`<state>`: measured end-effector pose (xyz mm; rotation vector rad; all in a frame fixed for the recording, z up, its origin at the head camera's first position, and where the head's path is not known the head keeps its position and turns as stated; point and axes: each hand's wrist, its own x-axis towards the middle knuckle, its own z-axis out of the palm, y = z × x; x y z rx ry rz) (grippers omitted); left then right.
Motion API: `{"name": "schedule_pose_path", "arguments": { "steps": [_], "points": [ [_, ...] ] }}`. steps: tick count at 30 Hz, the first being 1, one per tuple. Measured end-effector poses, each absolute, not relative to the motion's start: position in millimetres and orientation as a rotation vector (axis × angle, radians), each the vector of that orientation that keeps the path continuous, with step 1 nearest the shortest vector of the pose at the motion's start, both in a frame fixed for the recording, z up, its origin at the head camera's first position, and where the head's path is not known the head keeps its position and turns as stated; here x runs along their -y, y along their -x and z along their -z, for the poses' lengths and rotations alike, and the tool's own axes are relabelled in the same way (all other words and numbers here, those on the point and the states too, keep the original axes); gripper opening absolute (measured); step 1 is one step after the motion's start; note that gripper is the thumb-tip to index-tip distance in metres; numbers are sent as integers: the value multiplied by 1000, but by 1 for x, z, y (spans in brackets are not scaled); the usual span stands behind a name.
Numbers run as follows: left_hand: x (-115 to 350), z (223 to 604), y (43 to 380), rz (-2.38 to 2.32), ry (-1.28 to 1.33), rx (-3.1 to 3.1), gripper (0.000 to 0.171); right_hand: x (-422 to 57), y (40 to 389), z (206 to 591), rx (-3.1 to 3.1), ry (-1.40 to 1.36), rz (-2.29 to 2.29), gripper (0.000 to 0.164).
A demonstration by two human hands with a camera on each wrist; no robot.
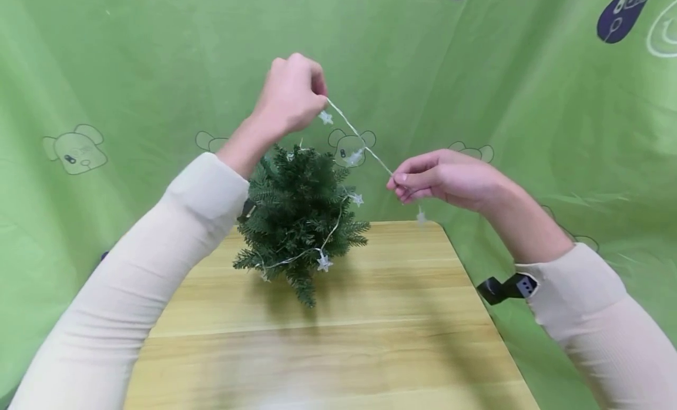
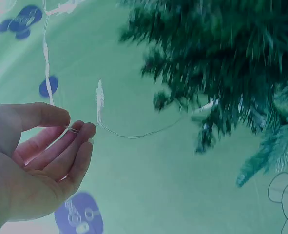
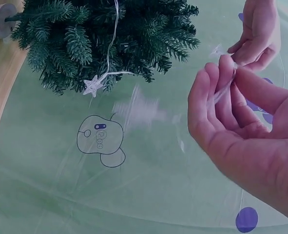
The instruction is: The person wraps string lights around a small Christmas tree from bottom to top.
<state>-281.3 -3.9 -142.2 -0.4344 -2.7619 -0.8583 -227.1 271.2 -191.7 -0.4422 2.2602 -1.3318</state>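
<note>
A small artificial Christmas tree (image 1: 301, 204) stands on the table, with a string of star lights (image 1: 323, 261) draped across its front branches. Above and behind the treetop, my left hand (image 1: 293, 96) pinches the light string; in the left wrist view the wire runs between thumb and fingertips. Lower and to the right of the tree, my right hand (image 1: 444, 178) pinches the same string between thumb and fingers. Between the hands the wire (image 1: 365, 144) slopes down to the right, nearly straight. One star (image 1: 421, 216) dangles below the right hand, another (image 1: 325, 117) beside the left.
The wooden table (image 1: 370, 339) extends in front of the tree, its right edge running down toward the lower right. A green curtain (image 1: 158, 57) with printed cartoon figures hangs behind and at both sides. A black wrist device (image 1: 508, 288) sticks out at the right cuff.
</note>
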Motion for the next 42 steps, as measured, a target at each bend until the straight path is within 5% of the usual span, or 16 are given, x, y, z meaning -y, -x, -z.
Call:
{"name": "schedule_pose_path", "arguments": {
  "steps": [14,42],
  "points": [
    [75,136,282,811,209,2752,23,-250,226,185,-2256,547,1102,31],
    [134,225,243,819,395,2994,13,-248,220,193,-2179,615,1061,22]
  ]
}}
